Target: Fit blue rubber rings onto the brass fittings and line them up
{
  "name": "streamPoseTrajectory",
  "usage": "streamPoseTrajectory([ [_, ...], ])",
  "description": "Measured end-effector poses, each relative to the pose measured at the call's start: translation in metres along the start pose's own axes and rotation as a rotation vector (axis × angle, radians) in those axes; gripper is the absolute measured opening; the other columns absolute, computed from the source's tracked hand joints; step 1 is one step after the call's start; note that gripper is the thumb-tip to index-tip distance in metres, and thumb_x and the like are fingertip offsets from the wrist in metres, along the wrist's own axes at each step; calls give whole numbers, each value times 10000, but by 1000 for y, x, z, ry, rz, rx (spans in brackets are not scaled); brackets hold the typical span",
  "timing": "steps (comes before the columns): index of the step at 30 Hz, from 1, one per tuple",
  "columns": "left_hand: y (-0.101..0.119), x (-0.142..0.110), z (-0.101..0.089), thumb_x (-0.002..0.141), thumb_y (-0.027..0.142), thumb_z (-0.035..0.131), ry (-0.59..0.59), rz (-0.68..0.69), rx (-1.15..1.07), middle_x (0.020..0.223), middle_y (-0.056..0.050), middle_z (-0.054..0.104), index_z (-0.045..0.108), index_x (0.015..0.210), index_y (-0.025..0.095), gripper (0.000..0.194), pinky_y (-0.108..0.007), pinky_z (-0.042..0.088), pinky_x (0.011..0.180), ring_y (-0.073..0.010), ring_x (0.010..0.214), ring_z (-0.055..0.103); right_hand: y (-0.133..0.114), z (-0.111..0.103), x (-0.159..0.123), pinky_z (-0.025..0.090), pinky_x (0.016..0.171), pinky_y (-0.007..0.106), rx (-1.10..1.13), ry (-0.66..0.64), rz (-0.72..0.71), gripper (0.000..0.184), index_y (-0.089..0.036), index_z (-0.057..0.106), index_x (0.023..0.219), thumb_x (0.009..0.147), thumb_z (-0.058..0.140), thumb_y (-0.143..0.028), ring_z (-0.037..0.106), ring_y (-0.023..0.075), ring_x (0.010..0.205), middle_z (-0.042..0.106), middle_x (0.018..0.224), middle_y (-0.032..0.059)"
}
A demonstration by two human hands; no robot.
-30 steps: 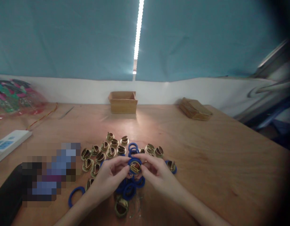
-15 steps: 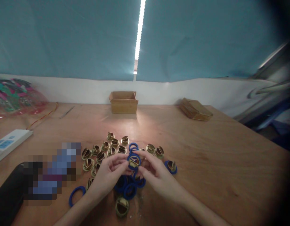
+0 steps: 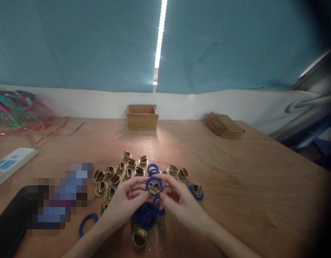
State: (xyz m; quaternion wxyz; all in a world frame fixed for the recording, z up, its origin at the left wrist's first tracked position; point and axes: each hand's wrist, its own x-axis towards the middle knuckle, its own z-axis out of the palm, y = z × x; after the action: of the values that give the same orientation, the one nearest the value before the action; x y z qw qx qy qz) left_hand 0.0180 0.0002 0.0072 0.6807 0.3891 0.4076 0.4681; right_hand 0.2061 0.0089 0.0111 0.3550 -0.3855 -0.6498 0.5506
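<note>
Between the fingertips of both hands is a blue ring (image 3: 147, 185) fitted around a round brass-coloured metal piece (image 3: 154, 189) with a bar across its opening. My left hand (image 3: 131, 195) pinches its left edge, and my right hand (image 3: 176, 193) pinches the right edge. Several loose blue rings (image 3: 149, 219) lie on the table just below the hands, partly hidden by them. A brass-coloured piece (image 3: 140, 238) stands nearest to me. To the left and beyond, several similar brass pieces (image 3: 128, 174) are spread out. Right of my right hand lies another brass piece in a blue ring (image 3: 196, 192).
An open cardboard box (image 3: 142, 122) stands at the back, with a closed brown carton (image 3: 225, 125) to its right. On the left are a white power strip (image 3: 14, 163), a black object (image 3: 14, 218), a blurred-out patch and bagged pink-and-green items (image 3: 17, 109). A single blue ring (image 3: 80, 227) lies near my left forearm.
The ring and brass piece have turned slightly in my fingers, so the bar shows more clearly. Both hands keep their grip almost in place; the view has shifted a little.
</note>
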Motion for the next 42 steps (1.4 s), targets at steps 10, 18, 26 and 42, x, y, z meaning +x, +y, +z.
streamPoseTrajectory([
  [10, 5, -1, 2, 825, 387, 719, -55, 41, 138, 871, -70, 783, 727, 943, 131, 281, -305, 621, 682, -185, 724, 747, -9, -6, 1, 548, 533, 242, -173, 4, -65, 257, -197, 656, 1124, 942, 474, -196, 676, 141, 613, 687, 742, 19],
  [18, 3, -4, 0, 891, 318, 647, -99, 105, 210, 902, -56, 770, 708, 951, 158, 182, -288, 600, 735, -176, 788, 734, -11, -8, 0, 551, 540, 222, -366, 35, -213, 234, -167, 655, 1087, 942, 472, -175, 689, 134, 627, 716, 810, 36],
  [26, -1, -4, 2, 918, 267, 629, -75, 133, 145, 934, -20, 749, 653, 990, 200, 101, -220, 569, 772, -137, 840, 720, -2, -10, 0, 554, 767, 262, -537, 154, -500, 183, -192, 618, 1089, 936, 543, -125, 682, 154, 857, 692, 956, 49],
  [42, 7, -2, -6, 765, 187, 780, 170, 249, 102, 1070, -51, 739, 632, 954, 194, 241, -235, 540, 882, -160, 1001, 695, -24, -24, -3, 305, 478, 202, -506, -356, 56, 82, -180, 637, 790, 833, 655, -248, 425, 82, 470, 454, 530, -78],
])
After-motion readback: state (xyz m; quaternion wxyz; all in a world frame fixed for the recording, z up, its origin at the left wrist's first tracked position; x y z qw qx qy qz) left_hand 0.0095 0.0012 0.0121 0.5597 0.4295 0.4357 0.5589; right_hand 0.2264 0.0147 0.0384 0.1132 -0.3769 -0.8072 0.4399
